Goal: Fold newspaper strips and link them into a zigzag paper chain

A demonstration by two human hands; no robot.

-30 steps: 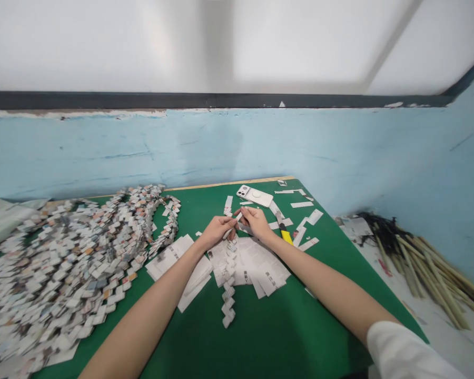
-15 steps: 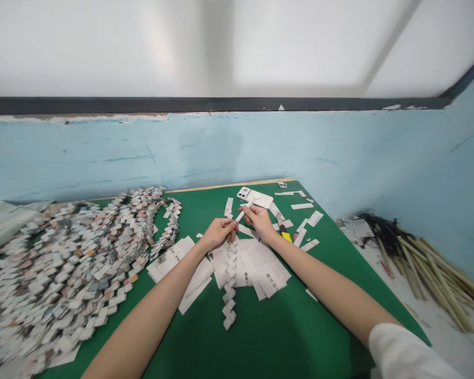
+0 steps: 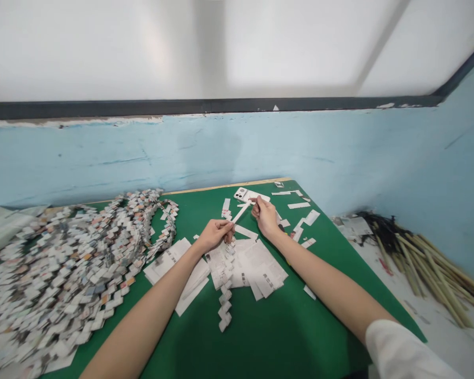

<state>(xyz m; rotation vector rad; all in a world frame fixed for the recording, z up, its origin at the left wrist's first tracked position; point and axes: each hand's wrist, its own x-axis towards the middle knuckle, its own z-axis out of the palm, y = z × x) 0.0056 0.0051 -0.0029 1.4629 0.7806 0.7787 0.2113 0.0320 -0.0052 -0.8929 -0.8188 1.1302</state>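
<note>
Between my two hands a narrow folded paper strip (image 3: 242, 212) runs slantwise. My left hand (image 3: 217, 234) is closed on its lower end and on the top of a zigzag chain of folded paper (image 3: 225, 300), which trails down toward me over the table. My right hand (image 3: 265, 216) pinches the strip's far upper end between thumb and finger. Loose printed paper sheets (image 3: 260, 268) lie fanned out under and beside the chain. Just behind my right hand lies a white phone (image 3: 243, 195), partly covered by the fingers.
A large heap of folded paper chains (image 3: 82, 263) covers the left of the green table (image 3: 268, 337). Cut paper strips (image 3: 298, 205) are scattered at the right. Beyond the table's right edge, long pale sticks (image 3: 438, 279) lie in a pile. A blue wall (image 3: 150, 152) stands behind.
My right hand has slid up along the strip, away from my left hand, so a longer piece shows between them. The view has shifted slightly.
</note>
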